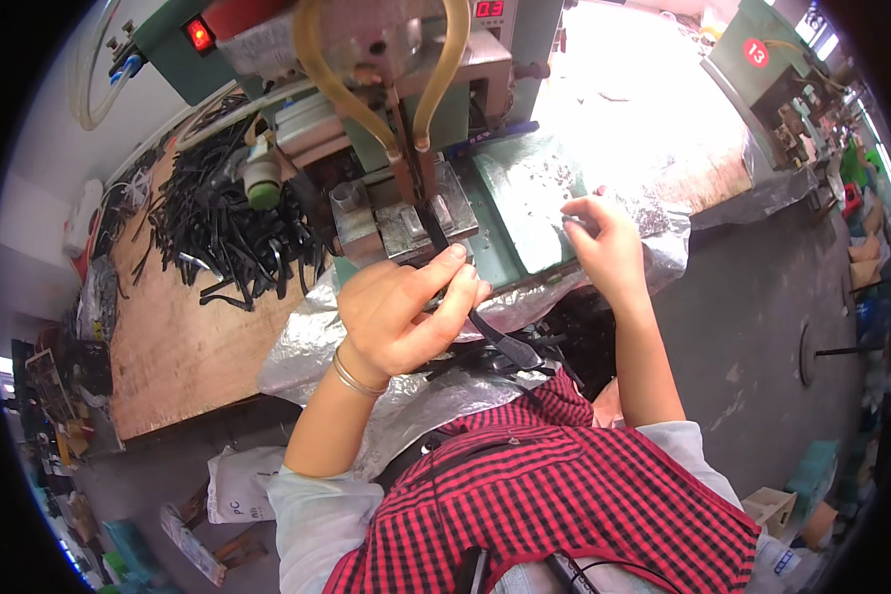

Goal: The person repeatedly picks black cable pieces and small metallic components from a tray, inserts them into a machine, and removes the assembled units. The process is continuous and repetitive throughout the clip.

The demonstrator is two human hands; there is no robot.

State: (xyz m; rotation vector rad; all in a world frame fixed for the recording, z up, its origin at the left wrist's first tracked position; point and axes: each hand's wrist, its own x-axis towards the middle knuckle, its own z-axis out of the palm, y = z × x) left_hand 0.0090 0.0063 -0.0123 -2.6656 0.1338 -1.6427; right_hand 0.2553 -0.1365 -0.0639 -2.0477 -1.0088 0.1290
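My left hand [406, 312] pinches a black strap [505, 342] between thumb and fingers. The strap's upper end lies on the metal block [455, 208] of a green bench machine, right under its narrow copper-brown electrode tips [414, 178]. Its lower end hangs down toward my lap. Over a pale green tray [520, 213] with small shiny bits scattered in it, my right hand [609, 243] has thumb and index finger bent toward each other. Whatever is between those fingertips is too small to make out.
A heap of black straps [238, 218] covers the wooden bench [158, 366] on the left. Two yellowish hoses [444, 79] run down to the machine's tips. Silvery plastic sheeting [307, 342] drapes over the front edge. Another green machine [752, 59] stands at the far right.
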